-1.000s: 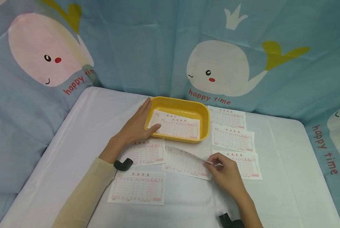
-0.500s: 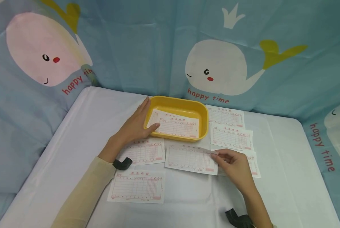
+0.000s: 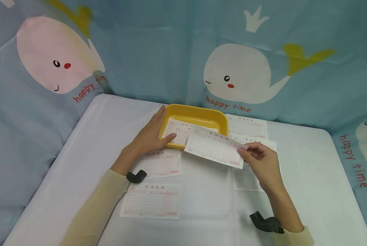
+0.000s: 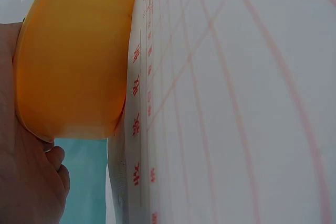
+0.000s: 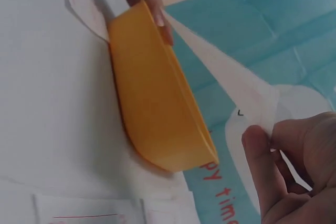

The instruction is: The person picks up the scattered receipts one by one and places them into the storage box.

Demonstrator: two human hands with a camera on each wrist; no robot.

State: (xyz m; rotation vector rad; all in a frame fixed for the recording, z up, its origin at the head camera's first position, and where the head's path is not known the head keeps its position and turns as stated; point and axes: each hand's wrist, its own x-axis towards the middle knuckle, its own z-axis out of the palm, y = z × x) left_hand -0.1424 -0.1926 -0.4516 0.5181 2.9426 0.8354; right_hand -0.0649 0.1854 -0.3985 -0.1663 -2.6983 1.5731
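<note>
In the head view, my left hand [image 3: 145, 137] steadies the left end of a yellow plastic tray [image 3: 198, 111], its thumb hooked over the front rim and its fingers along the side. Receipt slips [image 3: 177, 125] printed in red lie inside. My right hand [image 3: 262, 162] pinches the right edge of another receipt slip [image 3: 215, 145], held tilted over the tray's front right rim. The right wrist view has this slip [image 5: 226, 72] between thumb and fingers, above the tray [image 5: 152, 93]. In the left wrist view, the left hand [image 4: 29, 177] is against the tray [image 4: 76, 61].
To the tray's left front lie two receipt slips, a nearer one [image 3: 151, 201] and one [image 3: 158, 164] partly under the left wrist. Several more slips [image 3: 248, 126] lie in a column at the right, some overlapped by the right hand. A blue whale-print curtain [image 3: 152, 51] backs the white table [image 3: 309, 171].
My right hand has lifted the receipt slip off the table and carried it up and away toward the tray, which it now overlaps. The left hand has stayed on the tray.
</note>
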